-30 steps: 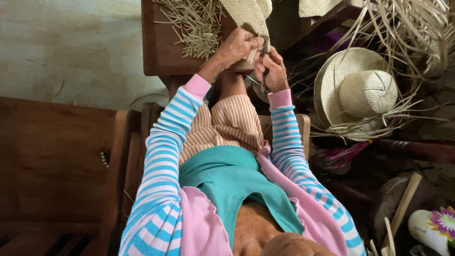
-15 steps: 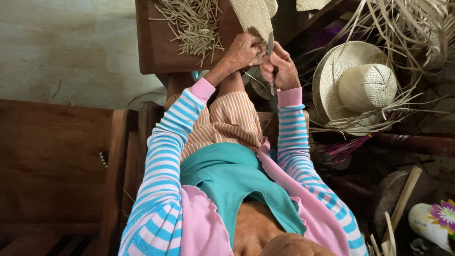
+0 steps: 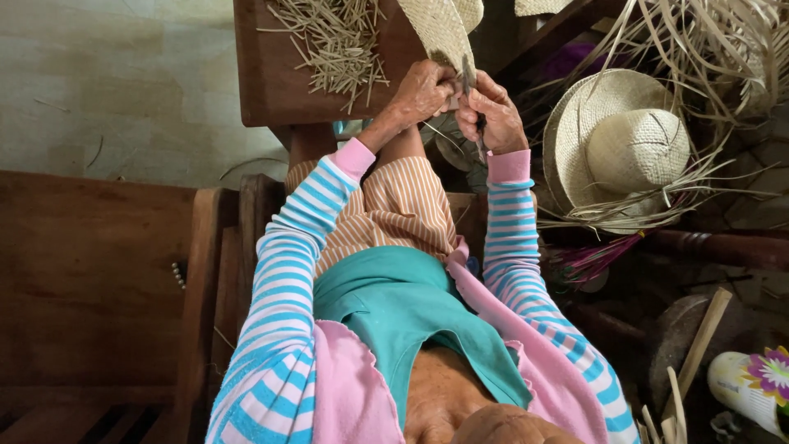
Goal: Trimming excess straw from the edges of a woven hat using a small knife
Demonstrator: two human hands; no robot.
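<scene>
Since the earlier frames both hands have drifted slightly up and right, and the blade, first hanging low under the right fist, now stands with its tip up against the weave.

Right hand: fist closed round the handle of a slim knife; blade tip at 12 o'clock, meeting the bottom corner of the woven straw piece. Held upright, apparently so that the edge meets the loose strand ends squarely.

Left hand: fingers closed, pinching the lower edge of the woven straw piece just at 9 o'clock of the blade; judged to brace the weave taut against the cut. Hands nearly touching.

Woven straw piece: pale, flat plaiting, hanging down from the top edge of the view to the two hands, above the knees.

Wooden stool: at 9 to 10 o'clock of the hands; bears a heap of short straw clippings, within easy reach of the left hand.

Finished straw hat: at 3 o'clock, crown up, lying among long loose straw strands, well apart from the blade.

Wooden bench: at 8 o'clock, beside the seated person.
</scene>
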